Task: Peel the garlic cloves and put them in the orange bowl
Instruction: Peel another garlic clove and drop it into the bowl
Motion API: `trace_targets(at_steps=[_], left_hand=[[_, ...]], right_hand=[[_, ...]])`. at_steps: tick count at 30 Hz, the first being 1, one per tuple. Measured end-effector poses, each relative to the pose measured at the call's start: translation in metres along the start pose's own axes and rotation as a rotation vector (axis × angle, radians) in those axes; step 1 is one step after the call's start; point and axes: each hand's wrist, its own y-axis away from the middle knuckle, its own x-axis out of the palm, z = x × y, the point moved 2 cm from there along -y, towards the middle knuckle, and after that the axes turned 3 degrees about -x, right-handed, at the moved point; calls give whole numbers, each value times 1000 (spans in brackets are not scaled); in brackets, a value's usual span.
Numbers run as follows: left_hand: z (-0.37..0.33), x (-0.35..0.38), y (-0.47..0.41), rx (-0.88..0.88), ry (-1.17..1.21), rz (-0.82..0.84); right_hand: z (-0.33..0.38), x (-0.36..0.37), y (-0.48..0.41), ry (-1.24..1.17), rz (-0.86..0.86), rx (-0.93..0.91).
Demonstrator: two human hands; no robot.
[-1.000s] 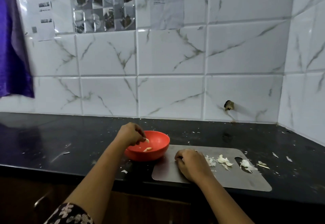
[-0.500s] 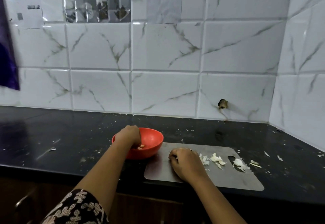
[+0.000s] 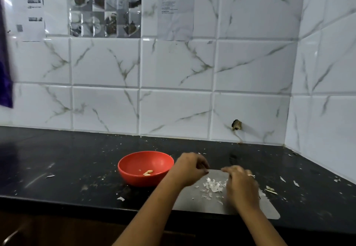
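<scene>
The left hand (image 3: 189,168) and right hand (image 3: 241,186) hung over the grey board (image 3: 192,205), blurred. Whether their curled fingers (image 3: 203,165) pinched anything I could not tell. Peels (image 3: 212,186) lay between the fingers; left of them sat the orange bowl (image 3: 134,180), peeled cloves (image 3: 148,172) inside.

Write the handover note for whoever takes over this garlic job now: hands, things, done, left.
Left hand: fingers curled above the far left corner of the grey board; blurred, grip unclear.
Right hand: over the board beside the skins; blurred too.
Orange bowl: on the counter left of the board, a few peeled cloves inside.
Done: those cloves are peeled and in the bowl.
Left: no unpeeled clove shows; check between the hands, peel any, drop them in the bowl.
</scene>
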Motion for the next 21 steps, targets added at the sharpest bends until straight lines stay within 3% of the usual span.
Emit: trace_targets(at_steps=[3,6,17,21], left_hand=[[8,22,3,-39,-43,9],[23,46,7,-118,-53,2],[15,76,-14,-97,6,-18],[18,79,-15,-156,226,-55]], right_hand=[[-25,1,1,9,165,86],[-26,7,5,-11,229,52],[-32,5,1,-252,162,79],[-34,4,2,-293,143,87]])
